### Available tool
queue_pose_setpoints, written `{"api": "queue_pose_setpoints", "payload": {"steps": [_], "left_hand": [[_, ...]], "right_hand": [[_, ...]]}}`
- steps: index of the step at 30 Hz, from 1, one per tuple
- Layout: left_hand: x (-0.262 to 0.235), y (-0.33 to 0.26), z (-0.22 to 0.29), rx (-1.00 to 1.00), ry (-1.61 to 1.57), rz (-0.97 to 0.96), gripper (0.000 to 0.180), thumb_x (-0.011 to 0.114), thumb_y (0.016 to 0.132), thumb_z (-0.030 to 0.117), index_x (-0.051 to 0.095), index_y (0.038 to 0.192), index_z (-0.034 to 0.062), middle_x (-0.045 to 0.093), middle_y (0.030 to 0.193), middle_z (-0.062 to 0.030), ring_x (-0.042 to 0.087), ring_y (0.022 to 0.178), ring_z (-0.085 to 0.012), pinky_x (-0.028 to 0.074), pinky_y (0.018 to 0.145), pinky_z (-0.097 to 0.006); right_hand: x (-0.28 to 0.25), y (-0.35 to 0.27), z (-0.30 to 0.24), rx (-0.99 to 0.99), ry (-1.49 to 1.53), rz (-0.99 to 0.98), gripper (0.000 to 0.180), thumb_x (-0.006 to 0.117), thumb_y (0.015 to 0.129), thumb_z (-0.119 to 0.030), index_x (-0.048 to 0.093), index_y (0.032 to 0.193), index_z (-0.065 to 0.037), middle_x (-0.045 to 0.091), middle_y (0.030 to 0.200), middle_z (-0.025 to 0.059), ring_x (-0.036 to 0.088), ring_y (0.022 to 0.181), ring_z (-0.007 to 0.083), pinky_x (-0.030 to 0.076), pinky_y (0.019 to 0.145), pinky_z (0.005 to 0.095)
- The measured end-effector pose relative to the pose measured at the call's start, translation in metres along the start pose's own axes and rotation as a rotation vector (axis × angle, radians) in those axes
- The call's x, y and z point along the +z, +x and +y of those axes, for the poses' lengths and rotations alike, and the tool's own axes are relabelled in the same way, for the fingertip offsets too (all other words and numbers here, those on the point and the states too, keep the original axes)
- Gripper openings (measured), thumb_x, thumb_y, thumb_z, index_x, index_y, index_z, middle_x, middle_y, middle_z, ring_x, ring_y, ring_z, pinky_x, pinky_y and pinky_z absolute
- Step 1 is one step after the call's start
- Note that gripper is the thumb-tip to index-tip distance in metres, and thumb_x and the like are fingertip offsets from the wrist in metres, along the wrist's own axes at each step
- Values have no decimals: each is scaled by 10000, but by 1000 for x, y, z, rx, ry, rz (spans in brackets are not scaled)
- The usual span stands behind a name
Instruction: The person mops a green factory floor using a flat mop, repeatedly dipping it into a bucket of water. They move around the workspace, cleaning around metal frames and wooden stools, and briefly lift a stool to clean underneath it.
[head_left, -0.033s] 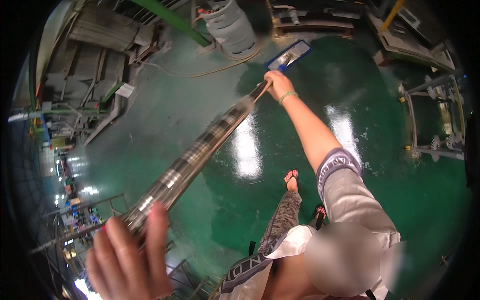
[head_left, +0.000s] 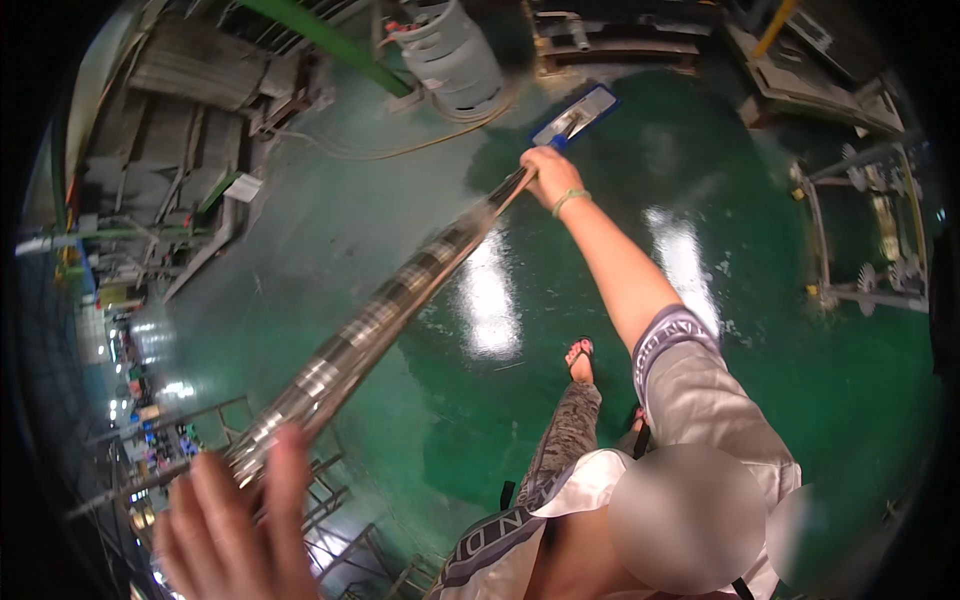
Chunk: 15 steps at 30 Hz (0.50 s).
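Observation:
A flat mop with a long shiny metal handle slants across the view. Its rectangular, blue-edged head lies on the wet-looking green floor at the far side. Low down the handle, just above the blue joint, my right hand is closed round it; a green band circles that wrist. My left hand, at the near upper end in the lower left, is blurred, with its fingers curled over the handle. The palm side of this hand is hidden.
A grey gas cylinder with a hose on the floor stands beyond the mop. A green post rises beside it. Wooden and metal racks line the left; a metal frame with toothed discs stands at right. My sandalled foot is below.
My left hand and the handle's near end have shifted a little left and down. The whole view has slid slightly too. Both hands keep their hold on the mop.

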<state>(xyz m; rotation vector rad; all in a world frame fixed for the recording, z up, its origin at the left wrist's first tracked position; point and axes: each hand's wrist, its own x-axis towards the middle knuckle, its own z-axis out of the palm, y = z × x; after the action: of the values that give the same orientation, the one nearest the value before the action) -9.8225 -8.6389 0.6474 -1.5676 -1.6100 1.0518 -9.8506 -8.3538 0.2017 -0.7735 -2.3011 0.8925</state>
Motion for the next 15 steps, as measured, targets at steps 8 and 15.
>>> {"api": "queue_pose_setpoints", "payload": {"steps": [8, 15], "left_hand": [[26, -4, -76, -1, -361, 57, 180, 602, 840, 227, 681, 998, 192, 630, 804, -76, 586, 636, -212, 442, 585, -334], [37, 15, -35, 4, -446, 15, 281, 621, 785, 124, 639, 1065, 140, 601, 912, -182, 582, 729, -316, 460, 683, -444]], "right_hand": [[-86, -58, -40, 129, -212, -213, 228, 729, 649, -147, 599, 836, -138, 594, 874, 30, 618, 789, 261, 509, 679, 375], [-149, -75, 24, 144, -408, -360, 191, 656, 730, -297, 611, 823, -137, 600, 839, 54, 619, 847, 240, 436, 864, 429]]}}
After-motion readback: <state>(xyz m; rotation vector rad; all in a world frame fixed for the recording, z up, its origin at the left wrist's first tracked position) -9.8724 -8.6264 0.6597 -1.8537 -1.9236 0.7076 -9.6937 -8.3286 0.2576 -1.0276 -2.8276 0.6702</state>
